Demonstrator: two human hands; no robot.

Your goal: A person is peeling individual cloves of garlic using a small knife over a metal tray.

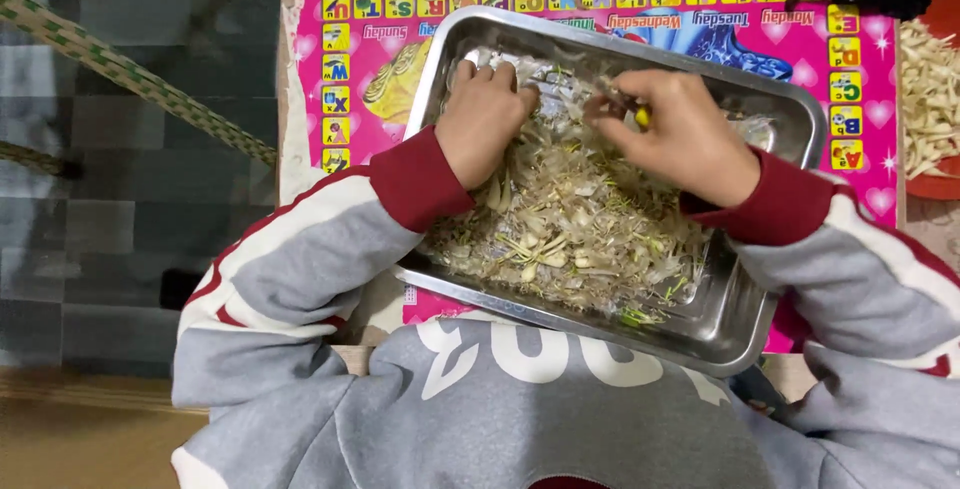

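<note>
Left hand (480, 119): fingers curled narrow, buried in plant trimmings (570, 224) at ten o'clock of steel tray (790, 114).
Right hand (675, 129): pinching a small yellow-tipped piece (641, 117), at one o'clock.
Underneath: pink alphabet mat (860, 59).

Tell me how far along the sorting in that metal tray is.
Done: a heap of pale pieces already lies in a red dish at the right edge. In hand: the left hand presses into the pile in the tray, and the right hand pinches a small yellow-tipped bit. Left: the tray is full of mixed stems and husks, so most looks unsorted.
</note>
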